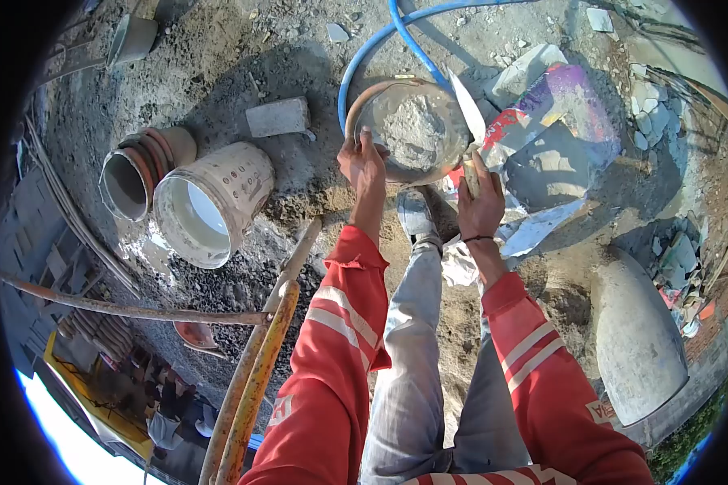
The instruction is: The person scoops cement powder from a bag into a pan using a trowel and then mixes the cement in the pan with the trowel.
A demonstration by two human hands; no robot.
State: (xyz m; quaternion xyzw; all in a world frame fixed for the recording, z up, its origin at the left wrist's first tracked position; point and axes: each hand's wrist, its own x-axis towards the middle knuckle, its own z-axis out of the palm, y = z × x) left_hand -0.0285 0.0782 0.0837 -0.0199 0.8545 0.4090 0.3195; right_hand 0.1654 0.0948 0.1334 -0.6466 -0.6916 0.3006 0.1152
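My left hand (pixel 362 166) is closed round the near left rim of a shallow round basin (pixel 374 103), its thumb over the edge. Inside the basin sits a heap of pale grey powdery mix (pixel 414 129). My right hand (pixel 481 202) is wrapped round the handle of a trowel (pixel 467 109), beside the basin's right rim. The trowel's pale blade points up and away from me. Just right of that hand lies a torn-open paper sack (pixel 586 121) with grey powder (pixel 546 174) in it.
Left are a white bucket (pixel 247 174) with pale liquid, stacked buckets (pixel 178 145) and a concrete block (pixel 279 118). A blue hose (pixel 354 69) curves behind the basin. Metal poles (pixel 255 380) stand lower left; a grey rounded slab (pixel 635 339) lies right. Rubble covers the ground.
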